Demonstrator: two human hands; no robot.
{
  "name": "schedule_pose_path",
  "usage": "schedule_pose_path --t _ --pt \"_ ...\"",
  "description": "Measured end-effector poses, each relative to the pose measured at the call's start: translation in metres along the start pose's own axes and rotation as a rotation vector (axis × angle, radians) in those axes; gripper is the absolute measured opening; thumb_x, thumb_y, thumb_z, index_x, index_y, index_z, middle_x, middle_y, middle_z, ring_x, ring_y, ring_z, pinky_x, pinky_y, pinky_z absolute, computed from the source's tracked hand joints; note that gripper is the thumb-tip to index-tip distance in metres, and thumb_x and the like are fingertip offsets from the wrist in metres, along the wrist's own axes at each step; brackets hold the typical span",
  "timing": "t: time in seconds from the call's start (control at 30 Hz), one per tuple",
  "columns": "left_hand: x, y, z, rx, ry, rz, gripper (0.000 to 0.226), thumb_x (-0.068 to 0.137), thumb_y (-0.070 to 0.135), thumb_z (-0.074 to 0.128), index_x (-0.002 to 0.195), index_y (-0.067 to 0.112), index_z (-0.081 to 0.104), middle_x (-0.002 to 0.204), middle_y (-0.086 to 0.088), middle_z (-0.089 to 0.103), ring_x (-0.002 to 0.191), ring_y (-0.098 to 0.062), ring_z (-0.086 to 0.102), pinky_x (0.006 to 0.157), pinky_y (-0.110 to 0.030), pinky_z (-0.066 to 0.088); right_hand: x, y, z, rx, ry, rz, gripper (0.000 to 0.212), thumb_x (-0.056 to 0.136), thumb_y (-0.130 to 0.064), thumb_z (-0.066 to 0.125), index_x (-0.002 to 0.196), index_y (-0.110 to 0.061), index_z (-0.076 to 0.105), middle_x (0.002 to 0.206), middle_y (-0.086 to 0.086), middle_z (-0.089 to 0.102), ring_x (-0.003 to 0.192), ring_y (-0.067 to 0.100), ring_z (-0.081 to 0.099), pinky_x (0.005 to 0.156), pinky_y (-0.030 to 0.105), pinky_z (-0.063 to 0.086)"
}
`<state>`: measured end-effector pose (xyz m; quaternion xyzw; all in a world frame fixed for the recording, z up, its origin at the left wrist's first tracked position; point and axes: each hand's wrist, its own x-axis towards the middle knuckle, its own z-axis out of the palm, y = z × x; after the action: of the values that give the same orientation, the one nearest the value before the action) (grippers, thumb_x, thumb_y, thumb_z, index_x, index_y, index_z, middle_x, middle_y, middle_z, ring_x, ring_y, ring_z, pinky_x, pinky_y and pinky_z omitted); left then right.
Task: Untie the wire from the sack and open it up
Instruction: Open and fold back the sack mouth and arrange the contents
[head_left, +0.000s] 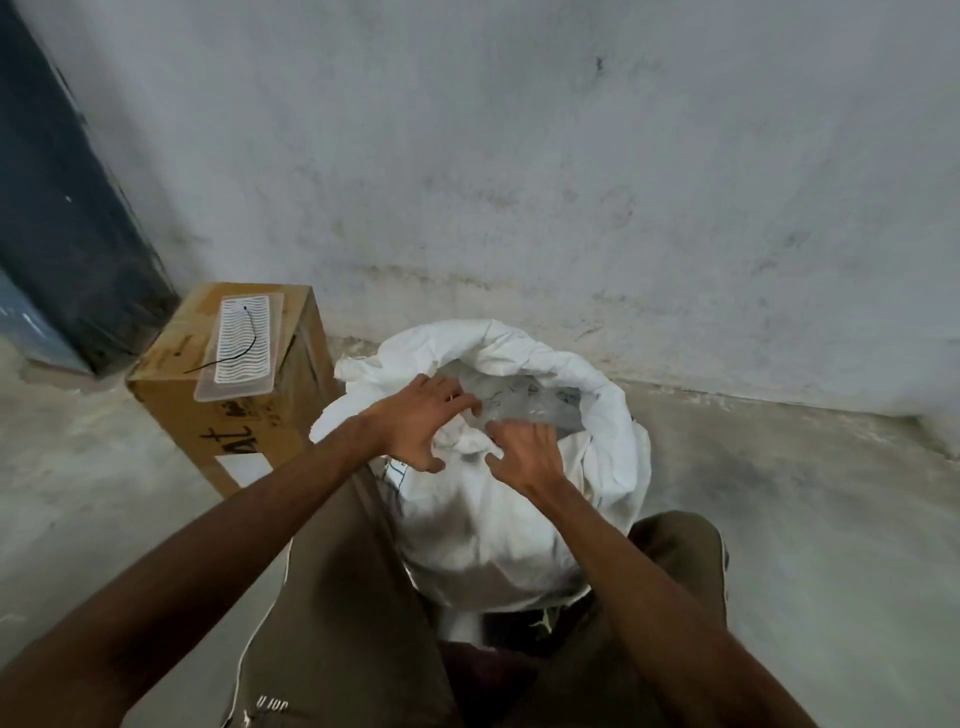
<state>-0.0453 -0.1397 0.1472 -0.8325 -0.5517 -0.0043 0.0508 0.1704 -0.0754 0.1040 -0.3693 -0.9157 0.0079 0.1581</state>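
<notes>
A white woven sack (498, 525) stands on the floor between my knees, its mouth rolled open and clear plastic showing inside. My left hand (415, 421) and my right hand (524, 452) both sit at the near rim of the mouth, fingers curled over the bunched white fabric there. A thin black wire (234, 348) lies on a clear plastic tray (240, 348) on top of a cardboard box, apart from the sack. Whether either hand truly pinches the fabric is partly hidden by the folds.
The cardboard box (228, 410) stands left of the sack against the grey wall (571, 182). A dark blue post or door edge (57, 208) rises at the far left. Bare concrete floor (805, 519) extends to the right. My trouser legs flank the sack.
</notes>
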Motion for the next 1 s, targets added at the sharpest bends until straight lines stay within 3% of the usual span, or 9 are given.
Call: schedule_pose_path --t 0.1,0.23,0.4,0.5,0.6,0.73,0.83,0.9,1.0 --pt "-0.004 -0.004 -0.008 0.105 -0.136 -0.087 0.086 0.059 0.047 0.073 0.138 0.025 0.046 0.128 -0.003 0.052 0.114 -0.025 0.05 0.093 -0.04 0.041 -0.01 -0.001 0.013 -0.063 0.044 -0.044 0.028 0.06 -0.018 0.085 0.083 -0.022 0.07 0.074 -0.003 0.069 0.051 0.026 0.063 0.049 0.027 0.045" --pt "-0.006 0.0 -0.01 0.147 -0.215 -0.081 0.03 0.075 0.02 0.071 0.102 0.015 0.058 0.096 -0.006 0.063 0.088 -0.029 0.063 0.063 -0.036 0.047 -0.016 -0.005 0.019 0.033 0.054 -0.116 0.024 0.063 -0.012 0.074 0.081 -0.02 0.06 0.076 -0.002 0.063 0.057 0.026 0.062 0.048 0.028 0.04" --pt "-0.014 -0.009 0.02 0.44 0.142 0.187 0.03 0.07 -0.006 0.073 0.071 0.015 0.052 0.067 -0.002 0.052 0.066 -0.022 0.056 0.044 -0.031 0.042 0.006 -0.011 0.008 0.298 -0.12 0.039 0.064 0.053 -0.055 0.077 0.103 -0.029 0.047 0.102 -0.012 0.055 0.085 0.011 0.057 0.072 0.034 0.045" --pt "-0.022 -0.017 0.032 0.475 0.243 0.225 0.031 0.079 -0.008 0.067 0.075 0.019 0.052 0.07 0.002 0.049 0.068 -0.021 0.051 0.049 -0.031 0.039 0.025 -0.017 0.01 0.556 -0.234 0.139 0.053 0.046 -0.04 0.089 0.089 -0.024 0.061 0.08 -0.009 0.068 0.068 0.007 0.064 0.062 0.034 0.056" --pt "-0.029 -0.017 0.033 0.389 0.137 0.136 0.032 0.071 0.0 0.071 0.082 0.024 0.053 0.076 0.006 0.051 0.073 -0.02 0.05 0.055 -0.032 0.036 0.035 -0.028 0.021 0.576 -0.212 0.106 0.031 0.045 -0.023 0.083 0.065 -0.016 0.06 0.054 -0.004 0.06 0.047 0.008 0.049 0.049 0.037 0.052" --pt "-0.051 -0.003 0.032 -0.216 0.12 -0.288 0.043 0.053 0.028 0.068 0.096 0.029 0.064 0.098 0.01 0.058 0.095 -0.017 0.049 0.077 -0.034 0.041 0.029 -0.034 0.047 0.484 -0.08 0.045 0.033 0.061 -0.024 0.08 0.069 -0.019 0.049 0.059 -0.004 0.055 0.052 0.019 0.052 0.049 0.034 0.044" --pt "-0.054 0.032 0.038 -0.512 0.496 -0.895 0.061 0.063 0.04 0.065 0.121 0.02 0.058 0.118 -0.003 0.056 0.112 -0.026 0.049 0.094 -0.044 0.048 0.017 -0.038 0.059 0.346 0.021 0.06 0.025 0.062 -0.013 0.081 0.076 -0.013 0.061 0.068 0.005 0.064 0.057 0.033 0.062 0.052 0.034 0.049" --pt "-0.043 0.04 0.046 -0.72 0.468 -1.374 0.089 0.071 0.064 0.063 0.141 0.015 0.038 0.139 -0.016 0.045 0.128 -0.036 0.044 0.104 -0.05 0.045 0.011 -0.043 0.063 0.272 0.044 0.016 0.026 0.059 -0.012 0.081 0.078 -0.012 0.063 0.067 0.005 0.064 0.051 0.033 0.062 0.051 0.035 0.051" --pt "-0.022 0.032 0.038 -1.194 0.472 -1.679 0.095 0.069 0.075 0.066 0.133 0.007 0.047 0.132 -0.015 0.057 0.116 -0.036 0.058 0.097 -0.046 0.052 0.005 -0.044 0.065 0.222 0.126 -0.039 0.031 0.053 -0.008 0.081 0.074 -0.014 0.06 0.063 0.0 0.057 0.045 0.024 0.056 0.046 0.023 0.038"
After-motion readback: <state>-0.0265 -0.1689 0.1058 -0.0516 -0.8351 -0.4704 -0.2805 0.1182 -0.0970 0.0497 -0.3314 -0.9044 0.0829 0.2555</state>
